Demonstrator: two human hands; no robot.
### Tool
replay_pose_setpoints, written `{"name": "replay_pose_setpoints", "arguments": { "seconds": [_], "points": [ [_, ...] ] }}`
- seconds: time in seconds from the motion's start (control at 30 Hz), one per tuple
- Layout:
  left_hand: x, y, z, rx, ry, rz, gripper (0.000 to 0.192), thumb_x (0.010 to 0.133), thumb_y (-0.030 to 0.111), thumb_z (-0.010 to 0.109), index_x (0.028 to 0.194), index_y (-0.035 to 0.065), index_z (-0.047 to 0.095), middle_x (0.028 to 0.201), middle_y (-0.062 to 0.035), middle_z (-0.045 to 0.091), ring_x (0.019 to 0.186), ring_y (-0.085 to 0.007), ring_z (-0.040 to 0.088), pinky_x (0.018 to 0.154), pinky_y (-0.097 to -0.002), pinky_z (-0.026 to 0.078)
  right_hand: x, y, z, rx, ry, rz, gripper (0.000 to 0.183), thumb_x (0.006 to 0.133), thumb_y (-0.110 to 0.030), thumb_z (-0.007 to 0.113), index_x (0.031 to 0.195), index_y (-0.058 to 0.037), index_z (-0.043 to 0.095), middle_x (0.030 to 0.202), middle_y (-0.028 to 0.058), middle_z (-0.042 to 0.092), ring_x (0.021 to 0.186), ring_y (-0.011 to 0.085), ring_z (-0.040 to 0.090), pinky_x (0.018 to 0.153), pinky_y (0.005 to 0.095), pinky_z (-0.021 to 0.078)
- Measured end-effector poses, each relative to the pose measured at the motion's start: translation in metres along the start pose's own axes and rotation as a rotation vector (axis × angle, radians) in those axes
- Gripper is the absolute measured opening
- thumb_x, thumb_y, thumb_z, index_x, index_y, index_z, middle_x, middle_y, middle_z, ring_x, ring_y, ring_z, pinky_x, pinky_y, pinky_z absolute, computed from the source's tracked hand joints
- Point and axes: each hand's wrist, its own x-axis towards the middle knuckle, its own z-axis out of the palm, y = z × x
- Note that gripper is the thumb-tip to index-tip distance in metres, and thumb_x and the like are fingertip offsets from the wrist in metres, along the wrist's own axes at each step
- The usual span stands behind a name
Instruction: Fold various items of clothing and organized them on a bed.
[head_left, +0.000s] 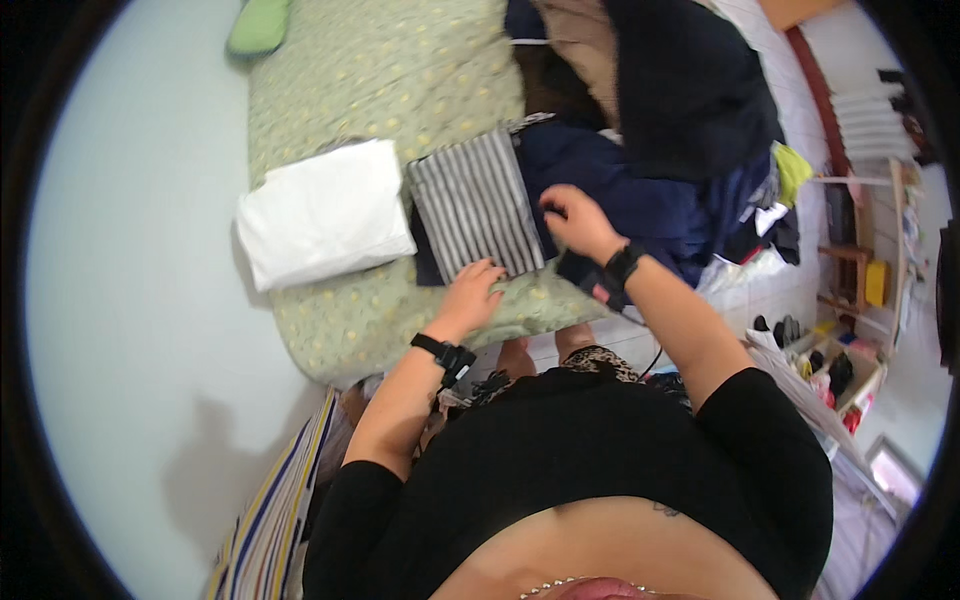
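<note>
A folded grey-and-white striped cloth (480, 206) lies on top of dark folded fabric on the bed. My left hand (472, 296) rests at its near edge, fingers apart and slightly bent. Above the right side of the striped cloth, by the navy clothes (622, 191), is my right hand (577, 221) with its fingers curled; whether it pinches anything cannot be told. To the left sits a folded white cloth (326, 214), apart from the striped one. Both wrists wear black straps with small devices.
The bed has a green patterned sheet (375, 82). A heap of dark clothes (682, 90) covers its right side. A pale wall (150, 225) borders the left. A green cushion (259, 30) lies at the far left corner. Shelving (896, 255) stands at the right.
</note>
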Motion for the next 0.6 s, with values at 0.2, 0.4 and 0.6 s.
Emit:
{"name": "replay_pose_setpoints", "arguments": {
  "seconds": [0.2, 0.4, 0.6],
  "points": [
    [0.037, -0.006, -0.005, 0.182, -0.322, -0.414, 0.045, 0.085, 0.024, 0.056, 0.125, 0.0079, 0.046, 0.144, -0.0187, 0.018, 0.132, -0.0315, 0.020, 0.105, -0.0390, 0.025, -0.075, -0.004, -0.085, -0.157, 0.070, 0.073, 0.024, 0.075, -0.008, 0.057, 0.099, -0.0059, 0.057, 0.109, 0.0129, 0.054, 0.096, 0.0313, 0.054, 0.082, 0.0350, 0.0453],
    [0.056, 0.022, -0.012, 0.251, -0.414, -0.403, 0.045, 0.083, 0.025, 0.057, 0.123, 0.0071, 0.048, 0.138, -0.0208, 0.029, 0.122, -0.0331, 0.037, 0.100, -0.0391, 0.033, -0.086, -0.003, -0.165, -0.165, 0.355, 0.071, 0.027, 0.075, -0.006, 0.057, 0.102, -0.0059, 0.055, 0.109, 0.0112, 0.053, 0.095, 0.0272, 0.055, 0.080, 0.0329, 0.0462],
    [0.081, 0.099, -0.037, 0.194, -0.231, -0.381, 0.040, 0.083, 0.024, 0.056, 0.118, 0.0054, 0.052, 0.105, -0.0159, 0.059, 0.088, -0.0269, 0.058, 0.078, -0.0361, 0.046, -0.048, 0.036, -0.230, 0.254, 0.844, 0.517, 0.057, 0.076, -0.016, 0.061, 0.123, 0.0067, 0.039, 0.119, 0.0229, 0.048, 0.104, 0.0286, 0.052, 0.084, 0.0343, 0.0448]
  ]
}}
